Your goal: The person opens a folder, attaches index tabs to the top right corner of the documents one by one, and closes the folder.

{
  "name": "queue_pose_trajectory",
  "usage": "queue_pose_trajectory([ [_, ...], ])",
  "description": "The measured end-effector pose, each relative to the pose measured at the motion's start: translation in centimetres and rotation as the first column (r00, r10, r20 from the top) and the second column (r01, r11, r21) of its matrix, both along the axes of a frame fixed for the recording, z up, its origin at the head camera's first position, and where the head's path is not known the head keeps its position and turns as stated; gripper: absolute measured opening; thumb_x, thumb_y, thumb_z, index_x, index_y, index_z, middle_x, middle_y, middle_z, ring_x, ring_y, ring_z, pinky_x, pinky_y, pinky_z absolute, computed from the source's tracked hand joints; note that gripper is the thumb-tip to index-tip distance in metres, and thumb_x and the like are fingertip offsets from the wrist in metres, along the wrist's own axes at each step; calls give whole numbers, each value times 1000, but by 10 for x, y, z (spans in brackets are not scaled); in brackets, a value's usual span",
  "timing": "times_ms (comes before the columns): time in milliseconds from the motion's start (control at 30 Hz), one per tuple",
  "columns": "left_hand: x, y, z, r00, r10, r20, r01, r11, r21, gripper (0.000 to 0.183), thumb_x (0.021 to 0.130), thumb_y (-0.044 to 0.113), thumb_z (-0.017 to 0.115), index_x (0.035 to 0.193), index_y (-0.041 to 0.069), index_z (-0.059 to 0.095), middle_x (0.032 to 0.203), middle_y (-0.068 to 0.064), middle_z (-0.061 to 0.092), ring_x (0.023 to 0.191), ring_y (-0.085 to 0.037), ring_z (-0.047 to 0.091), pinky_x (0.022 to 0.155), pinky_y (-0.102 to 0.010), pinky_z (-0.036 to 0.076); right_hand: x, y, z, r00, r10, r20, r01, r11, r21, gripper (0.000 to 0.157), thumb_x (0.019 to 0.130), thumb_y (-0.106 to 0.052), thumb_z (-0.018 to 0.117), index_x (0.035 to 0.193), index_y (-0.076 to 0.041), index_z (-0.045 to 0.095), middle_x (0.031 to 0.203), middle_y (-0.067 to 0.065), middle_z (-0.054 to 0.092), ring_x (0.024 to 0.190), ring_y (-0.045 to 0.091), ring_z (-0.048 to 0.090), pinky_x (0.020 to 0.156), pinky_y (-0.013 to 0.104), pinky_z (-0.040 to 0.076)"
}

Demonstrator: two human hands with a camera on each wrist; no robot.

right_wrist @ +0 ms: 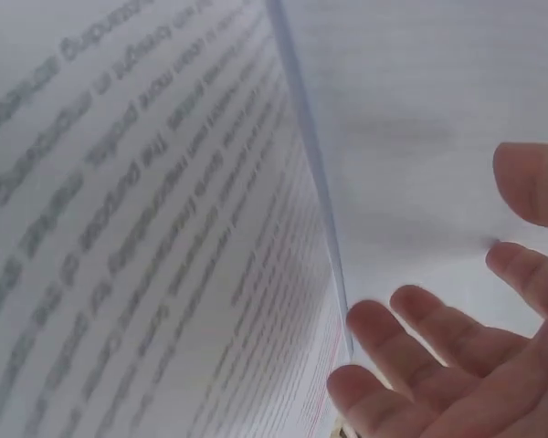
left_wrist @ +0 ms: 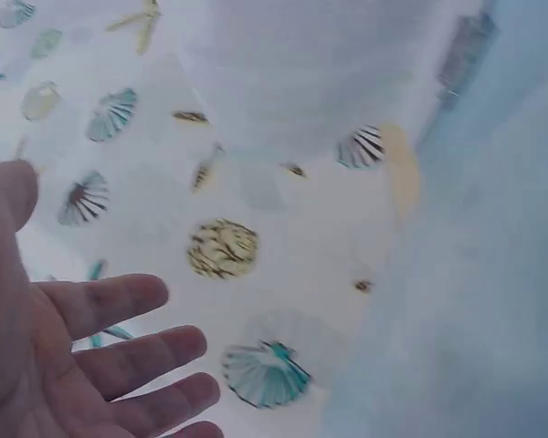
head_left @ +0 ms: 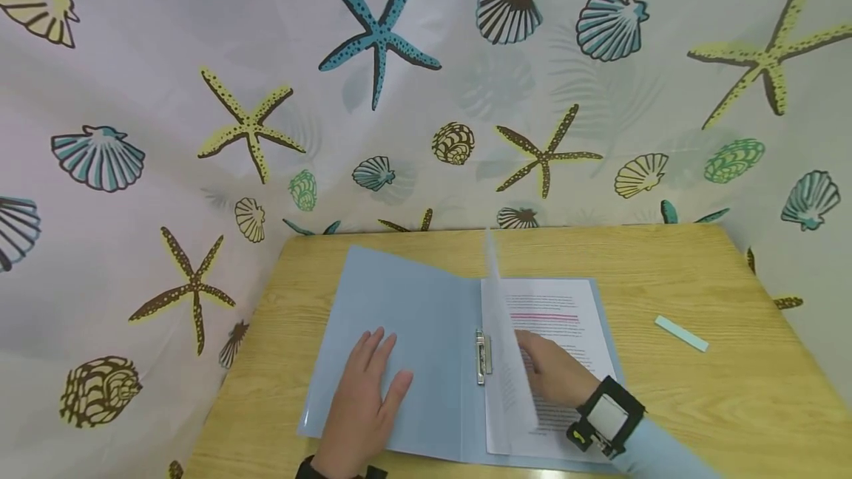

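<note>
A light-blue folder [head_left: 413,331] lies spread on the table, with a metal clip [head_left: 482,357] near its spine. On its left cover is my left hand [head_left: 362,401], fingers extended; the left wrist view shows the same hand [left_wrist: 100,365] with its fingers apart. My right hand [head_left: 562,372] is on the right side, partly hidden behind a raised white sheet [head_left: 509,383]. In the right wrist view, the fingers of that hand [right_wrist: 438,374] are loosely extended against the raised sheet [right_wrist: 393,119]. Under it lies a printed page [head_left: 549,301] with a pink line.
A pale strip [head_left: 682,333] lies on the wooden table [head_left: 719,405] to the right of the folder. Behind and beside the table hangs a cloth [head_left: 426,176] printed with shells and starfish. A wrist camera [head_left: 609,416] is strapped to my right wrist.
</note>
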State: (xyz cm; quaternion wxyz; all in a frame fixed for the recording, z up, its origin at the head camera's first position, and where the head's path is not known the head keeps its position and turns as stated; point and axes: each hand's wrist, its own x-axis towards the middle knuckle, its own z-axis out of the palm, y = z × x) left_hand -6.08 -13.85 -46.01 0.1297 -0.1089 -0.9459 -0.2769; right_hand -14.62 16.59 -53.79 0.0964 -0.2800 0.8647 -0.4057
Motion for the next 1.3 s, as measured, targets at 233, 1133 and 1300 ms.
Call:
queue_pose_trajectory([
  [233,4,27,37,985,-124,-123,126,992,9,49,97,37,51,137,11,44,144,-10,39,134,-26,27,96,-56,39,1,-25,-3,998,10,-64,2,983,181,59,90,-31,63,144,-24,38,144,8,40,130,23,36,102,48,36],
  [1133,-30,45,-60,962,-75,263,162,931,-326,65,87,55,57,127,3,53,137,-24,44,129,-43,31,98,-53,38,9,-41,-12,993,3,-116,28,962,271,55,80,-29,74,130,-16,55,148,16,32,132,32,31,102,52,34],
  [1300,-30,41,-66,960,-80,268,163,940,-301,64,86,53,60,126,3,54,136,-24,45,129,-43,32,97,-54,39,8,-40,-18,993,6,-121,30,956,291,55,81,-31,73,131,-18,54,149,14,31,133,30,30,102,50,34],
])
